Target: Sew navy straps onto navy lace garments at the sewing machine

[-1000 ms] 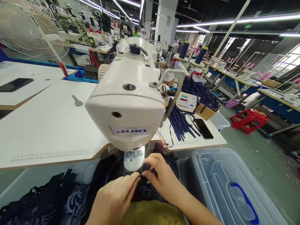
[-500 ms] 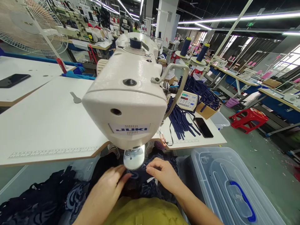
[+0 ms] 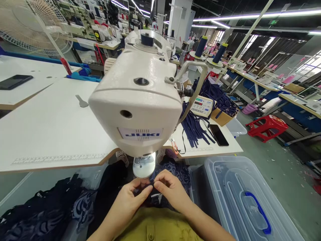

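Note:
A white JUKI sewing machine fills the middle of the view, its head pointing at me. Just below its round end, my left hand and my right hand meet fingertip to fingertip. Both pinch a piece of dark navy lace fabric with a small white label in it. The needle area is hidden behind the machine head. More navy lace lies heaped at the lower left. A mustard-yellow garment shows at the bottom edge.
White table spreads left of the machine. On its right part lie navy straps, a black phone, a control panel and small snips. A clear lidded bin stands at lower right. A fan, red stool and other workstations lie beyond.
My hands drew together from apart; both now pinch the fabric just under the machine's end. The view shifted slightly.

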`<state>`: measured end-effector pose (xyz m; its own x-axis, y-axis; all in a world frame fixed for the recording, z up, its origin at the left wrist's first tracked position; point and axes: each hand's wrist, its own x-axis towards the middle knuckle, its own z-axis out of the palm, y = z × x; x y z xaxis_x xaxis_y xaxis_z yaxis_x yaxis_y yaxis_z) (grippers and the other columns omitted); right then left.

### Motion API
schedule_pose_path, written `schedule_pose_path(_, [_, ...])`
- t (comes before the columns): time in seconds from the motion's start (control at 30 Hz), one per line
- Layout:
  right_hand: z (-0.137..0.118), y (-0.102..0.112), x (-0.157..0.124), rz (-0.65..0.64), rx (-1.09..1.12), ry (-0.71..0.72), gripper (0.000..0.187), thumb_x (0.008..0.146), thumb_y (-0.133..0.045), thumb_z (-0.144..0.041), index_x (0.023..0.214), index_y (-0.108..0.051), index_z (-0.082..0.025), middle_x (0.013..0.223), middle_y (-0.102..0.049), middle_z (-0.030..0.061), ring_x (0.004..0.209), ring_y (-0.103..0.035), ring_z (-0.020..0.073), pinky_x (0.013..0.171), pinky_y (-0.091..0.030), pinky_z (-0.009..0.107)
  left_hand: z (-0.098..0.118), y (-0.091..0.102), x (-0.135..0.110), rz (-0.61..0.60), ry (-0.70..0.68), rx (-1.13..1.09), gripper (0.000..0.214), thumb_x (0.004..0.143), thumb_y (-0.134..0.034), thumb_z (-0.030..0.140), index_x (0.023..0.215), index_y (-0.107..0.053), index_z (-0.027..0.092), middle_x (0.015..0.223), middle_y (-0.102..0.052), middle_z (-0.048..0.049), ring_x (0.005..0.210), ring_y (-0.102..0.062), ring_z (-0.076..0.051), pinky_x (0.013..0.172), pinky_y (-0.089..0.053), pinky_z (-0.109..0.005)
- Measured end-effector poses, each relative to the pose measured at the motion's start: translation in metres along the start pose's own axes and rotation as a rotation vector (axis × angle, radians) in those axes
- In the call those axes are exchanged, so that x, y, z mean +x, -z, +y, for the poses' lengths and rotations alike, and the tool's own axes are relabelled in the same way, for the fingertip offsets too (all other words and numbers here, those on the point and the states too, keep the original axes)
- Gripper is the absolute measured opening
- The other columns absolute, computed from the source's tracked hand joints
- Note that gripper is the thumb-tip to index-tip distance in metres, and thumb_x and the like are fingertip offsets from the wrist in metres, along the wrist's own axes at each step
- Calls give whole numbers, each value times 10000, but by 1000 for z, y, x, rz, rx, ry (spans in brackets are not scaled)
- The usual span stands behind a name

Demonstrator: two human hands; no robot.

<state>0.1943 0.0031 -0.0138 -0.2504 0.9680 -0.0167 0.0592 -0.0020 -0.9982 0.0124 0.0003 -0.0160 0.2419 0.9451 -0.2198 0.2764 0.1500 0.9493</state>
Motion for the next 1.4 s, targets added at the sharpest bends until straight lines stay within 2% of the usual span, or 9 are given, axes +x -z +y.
schedule_pose_path(0.07, [-1, 2, 0, -111, -60, 32, 275, 885, -570, -439, 996, -679, -212, 921, -585, 34, 874, -545, 160, 788, -425, 275, -1, -1, -2, 27, -47, 61, 300, 784, -609, 465, 890, -675, 192, 861, -699, -30, 770, -654, -172, 721, -543, -270])
schedule_pose_path(0.13, [-2, 2, 1, -133, -21, 48, 286, 886, -571, -439, 1048, -684, -232, 974, -598, 42, 940, -558, 172, 838, -431, 284, -3, -2, -4, 38, -114, 119, 250, 783, -618, 432, 884, -693, 216, 911, -705, -29, 837, -654, -174, 789, -527, -266])
schedule_pose_path(0.33, [-2, -7, -2, 70, 119, 114, 127, 846, -658, -340, 905, -735, -259, 870, -651, 11, 877, -600, 156, 818, -455, 260, 4, -5, -7, 78, -301, 233, 207, 840, -565, 353, 998, -667, 267, 929, -686, -6, 851, -646, -131, 789, -503, -211])
schedule_pose_path(0.53, [0, -9, -9, 169, 78, 190, 82, 797, -714, -240, 874, -705, -267, 855, -673, -6, 810, -617, 145, 754, -475, 252, 20, -3, -14, 234, -690, 598, 161, 901, -500, 264, 1010, -613, 232, 748, -598, 17, 667, -600, -82, 629, -483, -157])
schedule_pose_path(0.77, [5, -13, -10, 235, 186, 364, 147, 792, -705, -136, 802, -675, -280, 779, -683, -10, 741, -646, 158, 712, -514, 293, 22, -4, -17, 311, -801, 759, 216, 932, -453, 260, 1101, -561, 179, 806, -607, -10, 697, -609, -80, 681, -502, -160])
schedule_pose_path(0.93, [3, -14, -9, 241, 163, 378, 153, 803, -687, -125, 770, -662, -273, 768, -691, -9, 741, -654, 163, 729, -523, 310, 25, -3, -19, 306, -811, 757, 252, 941, -432, 242, 1156, -538, 165, 801, -606, -14, 693, -608, -79, 660, -491, -153])
schedule_pose_path(1.13, [5, -15, -11, 236, 136, 311, 101, 833, -661, -210, 744, -651, -256, 760, -689, 6, 757, -654, 176, 750, -527, 325, 25, -5, -17, 277, -774, 660, 156, 920, -472, 239, 1027, -576, 193, 766, -598, 11, 663, -601, -69, 622, -474, -143])
schedule_pose_path(1.27, [0, -16, -9, 222, 154, 184, 106, 846, -640, -304, 759, -629, -245, 786, -682, 11, 745, -643, 169, 704, -518, 295, 26, -4, -15, 167, -564, 487, 107, 901, -504, 291, 924, -593, 235, 748, -601, 37, 656, -596, -69, 619, -469, -140])
schedule_pose_path(1.4, [-14, -15, 3, 178, 146, 103, 100, 820, -661, -319, 826, -612, -232, 775, -653, -7, 716, -602, 141, 676, -482, 252, 37, 4, -10, 38, -303, 369, 202, 895, -489, 405, 872, -610, 246, 774, -627, 33, 705, -611, -100, 647, -480, -171])
